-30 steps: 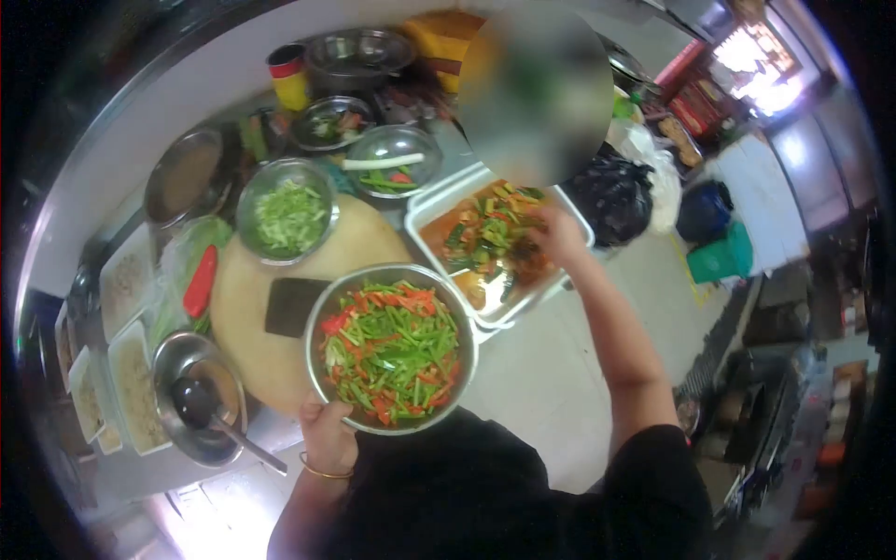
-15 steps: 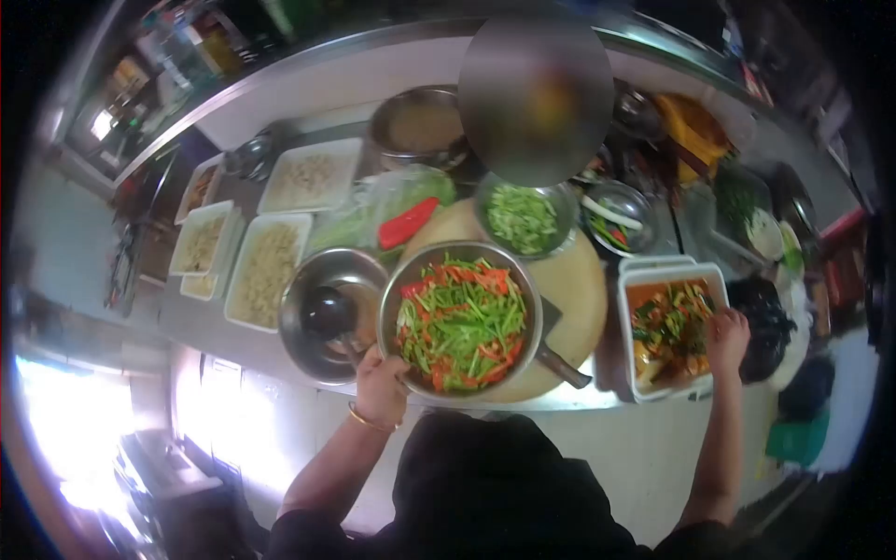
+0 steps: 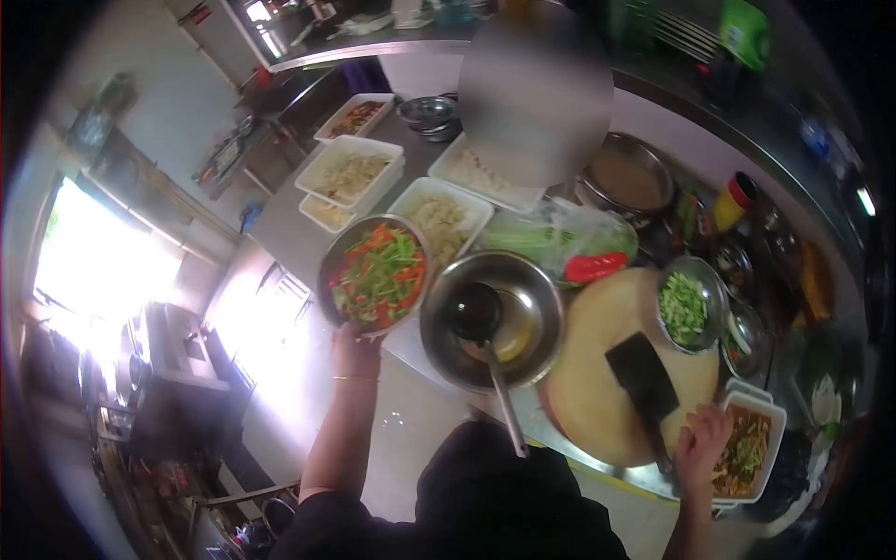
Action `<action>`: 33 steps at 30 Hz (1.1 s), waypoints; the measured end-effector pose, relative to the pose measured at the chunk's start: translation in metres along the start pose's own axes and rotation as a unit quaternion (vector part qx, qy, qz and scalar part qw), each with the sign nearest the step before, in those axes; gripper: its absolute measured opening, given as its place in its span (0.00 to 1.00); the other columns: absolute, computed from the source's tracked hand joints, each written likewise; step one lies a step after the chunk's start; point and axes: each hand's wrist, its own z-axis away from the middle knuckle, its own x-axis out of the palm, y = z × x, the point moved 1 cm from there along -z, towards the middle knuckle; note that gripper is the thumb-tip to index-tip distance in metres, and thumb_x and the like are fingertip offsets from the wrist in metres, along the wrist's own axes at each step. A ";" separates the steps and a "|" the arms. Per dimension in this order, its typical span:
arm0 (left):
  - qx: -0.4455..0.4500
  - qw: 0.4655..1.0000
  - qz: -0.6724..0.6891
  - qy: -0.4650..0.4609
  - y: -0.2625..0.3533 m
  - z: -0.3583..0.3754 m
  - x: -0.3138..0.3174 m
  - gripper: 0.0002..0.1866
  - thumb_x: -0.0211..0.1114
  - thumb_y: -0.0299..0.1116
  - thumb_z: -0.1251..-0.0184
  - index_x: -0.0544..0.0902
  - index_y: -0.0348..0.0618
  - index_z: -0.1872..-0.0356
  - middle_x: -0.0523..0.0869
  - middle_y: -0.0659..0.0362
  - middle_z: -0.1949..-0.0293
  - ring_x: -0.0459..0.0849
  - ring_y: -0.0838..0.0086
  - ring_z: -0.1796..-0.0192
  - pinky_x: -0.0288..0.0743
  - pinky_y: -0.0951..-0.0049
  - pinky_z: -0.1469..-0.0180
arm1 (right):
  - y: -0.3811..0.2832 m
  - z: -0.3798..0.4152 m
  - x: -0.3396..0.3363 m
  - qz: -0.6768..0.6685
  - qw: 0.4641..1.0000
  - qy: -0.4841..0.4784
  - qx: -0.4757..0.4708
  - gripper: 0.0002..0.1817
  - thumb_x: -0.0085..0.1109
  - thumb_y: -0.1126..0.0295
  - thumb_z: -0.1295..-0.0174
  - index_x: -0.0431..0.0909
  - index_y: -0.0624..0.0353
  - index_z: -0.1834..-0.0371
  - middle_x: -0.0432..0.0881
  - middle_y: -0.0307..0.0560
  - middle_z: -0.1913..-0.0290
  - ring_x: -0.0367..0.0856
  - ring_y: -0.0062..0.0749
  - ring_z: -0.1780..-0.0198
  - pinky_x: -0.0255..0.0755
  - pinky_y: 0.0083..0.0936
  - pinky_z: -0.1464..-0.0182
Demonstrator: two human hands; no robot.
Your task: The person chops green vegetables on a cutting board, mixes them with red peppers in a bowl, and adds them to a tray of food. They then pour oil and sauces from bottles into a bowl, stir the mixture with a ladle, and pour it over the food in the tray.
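My left hand [image 3: 357, 349] grips the near rim of a metal bowl [image 3: 328, 301] and holds it beyond the counter's left front edge. Cut green and red pepper strips [image 3: 378, 275] fill this bowl. My right hand [image 3: 702, 448] is empty, its fingers apart, beside a white tub [image 3: 778, 439] of chopped vegetables in reddish liquid. Close to that hand a cleaver [image 3: 642, 378] lies on the round cutting board [image 3: 588, 373], handle toward me. Between my hands a ladle [image 3: 502, 397] rests in a large metal basin [image 3: 543, 327] with a little liquid at its bottom.
White trays of pale food [image 3: 439, 219] stand behind the held bowl. A red pepper [image 3: 597, 268] lies by a bag of leafy greens [image 3: 541, 233]. A bowl of chopped green vegetables [image 3: 684, 308] touches the board's far right. A pot of brownish liquid [image 3: 627, 182] stands behind.
My left hand has carried the bowl of pepper strips leftward off the cutting board, past the basin, uncovering the cleaver. My right hand has come off the tub toward the cleaver's handle. The view has turned left.
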 end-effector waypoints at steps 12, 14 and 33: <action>0.102 0.967 0.094 0.215 0.096 -0.251 -0.160 0.23 0.58 0.25 0.31 0.68 0.30 0.38 0.72 0.48 0.40 0.78 0.57 0.42 0.84 0.55 0.44 | -0.164 -0.117 0.069 -0.197 0.959 -0.202 -0.018 0.15 0.68 0.69 0.49 0.82 0.55 0.57 0.84 0.50 0.55 0.82 0.50 0.55 0.77 0.42 0.52; 0.088 0.963 0.114 0.228 0.098 -0.300 -0.174 0.22 0.58 0.25 0.32 0.70 0.33 0.37 0.73 0.51 0.40 0.76 0.61 0.42 0.84 0.58 0.44 | -0.186 -0.118 0.079 -0.232 0.938 -0.259 0.002 0.16 0.68 0.66 0.48 0.83 0.54 0.54 0.83 0.53 0.55 0.83 0.52 0.56 0.78 0.42 0.53; 0.035 0.988 0.048 0.141 0.117 -0.454 -0.203 0.29 0.65 0.47 0.32 0.67 0.43 0.37 0.69 0.51 0.41 0.75 0.54 0.41 0.77 0.47 0.38 | -0.253 -0.099 0.103 -0.306 0.814 -0.412 0.273 0.27 0.59 0.76 0.44 0.70 0.61 0.39 0.78 0.46 0.65 0.79 0.33 0.67 0.74 0.31 0.65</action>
